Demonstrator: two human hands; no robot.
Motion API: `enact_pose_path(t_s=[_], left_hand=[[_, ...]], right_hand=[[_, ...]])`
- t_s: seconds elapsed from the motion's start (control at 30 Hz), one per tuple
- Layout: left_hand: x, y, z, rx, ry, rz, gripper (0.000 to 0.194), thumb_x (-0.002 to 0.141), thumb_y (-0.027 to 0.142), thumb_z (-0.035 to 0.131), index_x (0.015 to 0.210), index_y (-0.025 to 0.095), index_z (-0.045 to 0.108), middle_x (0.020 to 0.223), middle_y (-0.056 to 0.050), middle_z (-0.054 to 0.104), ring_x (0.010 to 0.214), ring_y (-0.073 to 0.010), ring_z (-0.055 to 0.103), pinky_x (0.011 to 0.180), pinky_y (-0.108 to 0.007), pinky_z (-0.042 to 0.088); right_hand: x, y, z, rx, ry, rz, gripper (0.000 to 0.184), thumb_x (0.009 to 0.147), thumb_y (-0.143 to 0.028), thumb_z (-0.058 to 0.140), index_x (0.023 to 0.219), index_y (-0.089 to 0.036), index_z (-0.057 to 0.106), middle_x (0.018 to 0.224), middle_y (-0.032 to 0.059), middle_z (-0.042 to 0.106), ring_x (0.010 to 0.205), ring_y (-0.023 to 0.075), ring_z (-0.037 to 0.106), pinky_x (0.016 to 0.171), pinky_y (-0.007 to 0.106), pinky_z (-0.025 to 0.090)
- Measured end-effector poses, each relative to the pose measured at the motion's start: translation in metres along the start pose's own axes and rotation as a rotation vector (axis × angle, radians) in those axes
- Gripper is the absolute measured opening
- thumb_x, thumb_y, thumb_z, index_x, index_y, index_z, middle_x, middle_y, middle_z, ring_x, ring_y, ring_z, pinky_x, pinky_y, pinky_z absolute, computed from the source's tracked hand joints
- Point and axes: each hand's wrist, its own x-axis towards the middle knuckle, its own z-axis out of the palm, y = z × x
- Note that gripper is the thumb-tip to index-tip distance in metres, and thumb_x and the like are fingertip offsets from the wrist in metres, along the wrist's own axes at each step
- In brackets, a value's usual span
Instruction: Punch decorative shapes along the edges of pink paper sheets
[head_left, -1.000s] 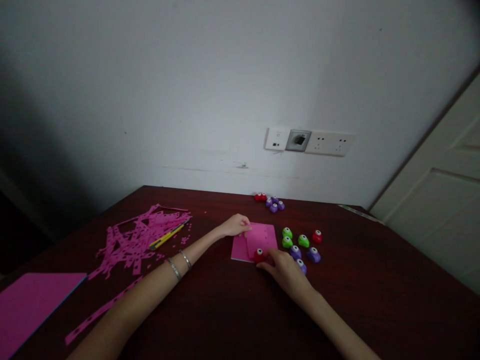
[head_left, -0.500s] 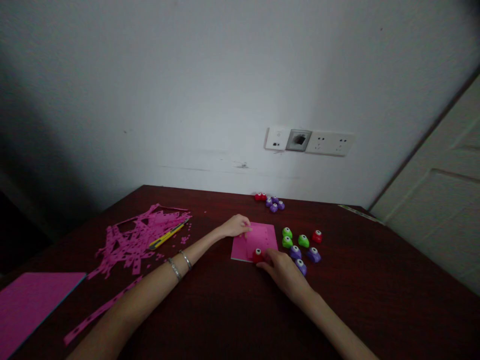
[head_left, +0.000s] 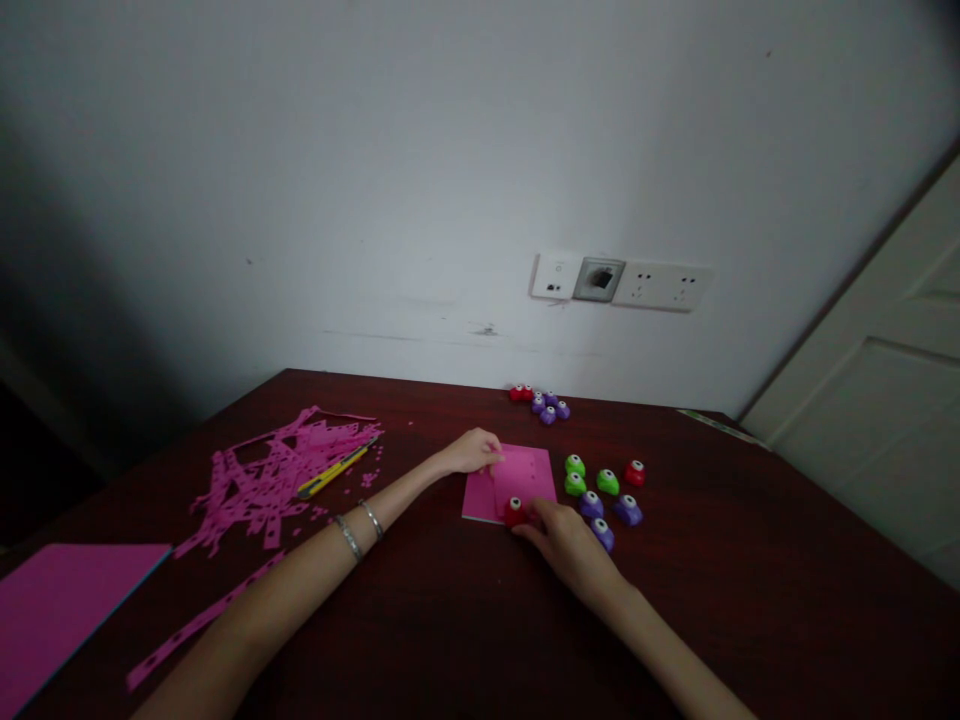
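Note:
My left hand [head_left: 472,452] is closed, its fingertips pinching the left side of a thin pink sheet of paper [head_left: 517,475]. That sheet lies over a pink pad [head_left: 478,502] on the table. At the near edge of the sheet, the fingers and thumb of my right hand [head_left: 562,540] are closed around the right side of a small red paper punch [head_left: 514,513]. Just right of the paper stand green punches [head_left: 574,484] and purple punches [head_left: 592,505], with another red punch [head_left: 635,472] beyond them. Whether paper sits in the held punch's slot I cannot tell.
Tangled pink paper scraps [head_left: 277,470] lie at the left, with a yellow utility knife [head_left: 337,472] beside them. A large pink sheet [head_left: 71,610] is at the near left. More purple punches [head_left: 548,414] stand by the wall, under the sockets [head_left: 637,286].

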Motion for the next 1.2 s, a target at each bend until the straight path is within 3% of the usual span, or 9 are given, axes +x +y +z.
enact_pose_path(t_s=[0.37,0.53,0.63,0.77,0.87,0.97,1.2], left_hand=[[-0.003,0.007,0.002,0.083,-0.013,-0.050,0.019,0.075,0.028,0.056,0.085,0.011,0.059,0.059,0.000,0.060,0.053,-0.0114,0.055,0.052,-0.022,0.039],[-0.011,0.021,-0.002,0.377,0.139,-0.032,0.039,0.073,0.039,0.060,0.101,0.013,0.055,0.080,-0.006,0.064,0.068,-0.0160,0.058,0.058,-0.024,0.039],[-0.014,0.032,-0.009,0.403,0.177,-0.024,0.031,0.077,0.041,0.054,0.090,0.013,0.060,0.079,-0.005,0.064,0.067,-0.0150,0.057,0.057,-0.024,0.037],[-0.015,0.044,-0.017,0.282,0.063,0.013,0.031,0.080,0.036,0.047,0.067,0.012,0.062,0.063,-0.003,0.062,0.057,-0.0116,0.054,0.053,-0.021,0.035],[-0.015,0.049,-0.019,0.182,-0.031,0.006,0.034,0.080,0.033,0.046,0.058,0.012,0.059,0.054,-0.002,0.059,0.051,-0.0092,0.052,0.053,-0.021,0.037],[-0.014,0.052,-0.019,0.109,-0.136,-0.006,0.034,0.080,0.032,0.046,0.056,0.012,0.059,0.050,0.000,0.057,0.048,-0.0078,0.051,0.053,-0.020,0.037],[-0.019,0.058,-0.017,0.046,-0.357,-0.111,0.040,0.081,0.044,0.047,0.057,0.014,0.058,0.047,0.001,0.053,0.040,-0.0061,0.042,0.043,-0.020,0.030]], right_hand=[[0.000,-0.004,-0.003,0.005,-0.018,0.024,0.015,0.079,-0.033,0.055,0.076,-0.018,0.054,0.076,0.0027,0.063,0.069,0.0177,0.059,0.059,0.025,0.034],[0.000,-0.002,-0.007,0.064,0.002,0.026,0.016,0.075,-0.034,0.060,0.075,-0.018,0.055,0.069,0.0008,0.061,0.063,0.0152,0.055,0.054,0.024,0.032],[0.004,-0.001,-0.014,0.151,0.010,0.066,0.021,0.075,-0.037,0.060,0.071,-0.017,0.057,0.061,-0.0003,0.057,0.057,0.0126,0.050,0.052,0.023,0.031],[0.015,0.002,-0.021,0.306,-0.086,0.139,0.038,0.078,-0.048,0.053,0.058,-0.015,0.054,0.048,-0.0024,0.048,0.046,0.0089,0.042,0.045,0.021,0.028],[0.025,0.003,-0.027,0.366,-0.241,0.222,0.047,0.081,-0.052,0.044,0.050,-0.017,0.047,0.040,-0.0039,0.041,0.036,0.0065,0.035,0.037,0.020,0.023],[0.033,0.000,-0.037,0.387,-0.381,0.277,0.050,0.083,-0.052,0.040,0.048,-0.017,0.045,0.038,-0.0045,0.038,0.031,0.0049,0.030,0.032,0.019,0.021],[0.043,-0.002,-0.047,0.449,-0.540,0.317,0.051,0.080,-0.057,0.045,0.052,-0.015,0.049,0.042,-0.0029,0.041,0.035,0.0043,0.034,0.032,0.017,0.020]])
